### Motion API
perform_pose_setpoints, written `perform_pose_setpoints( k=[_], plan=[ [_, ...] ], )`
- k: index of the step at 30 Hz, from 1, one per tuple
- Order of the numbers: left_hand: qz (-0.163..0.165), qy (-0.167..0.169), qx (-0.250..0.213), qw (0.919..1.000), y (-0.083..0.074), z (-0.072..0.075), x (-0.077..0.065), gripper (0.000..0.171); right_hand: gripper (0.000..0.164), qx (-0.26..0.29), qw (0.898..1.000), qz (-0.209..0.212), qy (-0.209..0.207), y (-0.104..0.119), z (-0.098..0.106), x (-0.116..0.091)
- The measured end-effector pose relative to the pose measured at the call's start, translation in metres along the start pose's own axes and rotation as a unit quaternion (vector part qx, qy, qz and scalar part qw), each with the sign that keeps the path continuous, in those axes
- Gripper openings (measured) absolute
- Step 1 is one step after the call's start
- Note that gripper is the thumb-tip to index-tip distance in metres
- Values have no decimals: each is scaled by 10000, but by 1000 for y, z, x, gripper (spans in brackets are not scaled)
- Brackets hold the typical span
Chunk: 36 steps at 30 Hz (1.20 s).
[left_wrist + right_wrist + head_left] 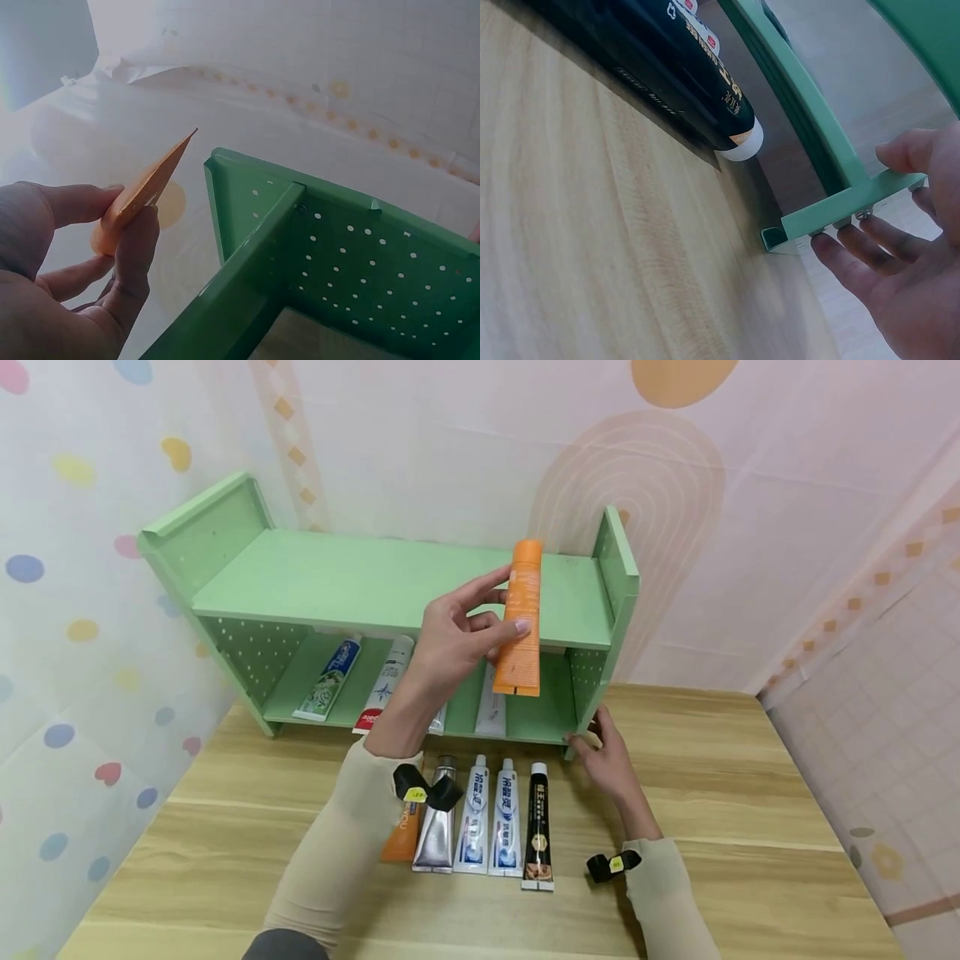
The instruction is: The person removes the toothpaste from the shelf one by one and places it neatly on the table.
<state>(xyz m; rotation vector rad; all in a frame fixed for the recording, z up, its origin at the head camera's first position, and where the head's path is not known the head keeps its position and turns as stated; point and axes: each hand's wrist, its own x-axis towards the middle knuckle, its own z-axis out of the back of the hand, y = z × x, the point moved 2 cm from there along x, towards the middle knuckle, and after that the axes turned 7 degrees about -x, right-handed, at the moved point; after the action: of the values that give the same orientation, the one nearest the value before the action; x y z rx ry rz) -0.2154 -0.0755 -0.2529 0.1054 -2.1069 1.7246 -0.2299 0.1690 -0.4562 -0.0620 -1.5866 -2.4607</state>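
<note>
In the head view my left hand (465, 627) pinches an orange tube (525, 618) between thumb and fingers, cap end up, before the upper board of a green two-tier shelf (322, 572). The left wrist view shows the orange tube (142, 191) edge-on in the fingers, beside the shelf's perforated side panel (375, 262). Low at the shelf's right end, my right hand (607, 756) grips the side panel. From the right wrist view, the thumb lies on one face of that panel (847, 202) and the fingers on the other.
On the lower board lie a green-and-blue toothpaste tube (330, 681), a red-and-white one (386, 681) and a white one (491, 706). A row on the wooden table has an orange tube (402, 839), silver tube (435, 835), two white-and-blue tubes (474, 827) and a black tube (537, 827).
</note>
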Motion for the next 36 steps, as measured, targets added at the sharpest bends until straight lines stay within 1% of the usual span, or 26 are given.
perform_pose_setpoints(
  k=[5,13,21,25,29,36],
  plan=[
    [-122,-41,-69,9999,3,9,-16,65,66,26,10000,-72,43,0,0,1],
    [-321,-33,54,9995,9,21,-39,67,66,-4,10000,-33,-45,-2,3,3],
    [-170,-156,-120,9997,24,38,-67,69,66,-58,10000,-56,4,-3,0,2],
    [-135,-180,-69,9997,33,47,-77,70,65,-46,10000,-33,-16,-4,0,2],
    [-93,-255,-63,9996,40,57,-89,71,67,-66,10000,-52,48,-4,0,1],
    [-92,-280,-126,9995,49,72,-105,71,68,4,9999,-102,37,-2,0,2]
  ],
)
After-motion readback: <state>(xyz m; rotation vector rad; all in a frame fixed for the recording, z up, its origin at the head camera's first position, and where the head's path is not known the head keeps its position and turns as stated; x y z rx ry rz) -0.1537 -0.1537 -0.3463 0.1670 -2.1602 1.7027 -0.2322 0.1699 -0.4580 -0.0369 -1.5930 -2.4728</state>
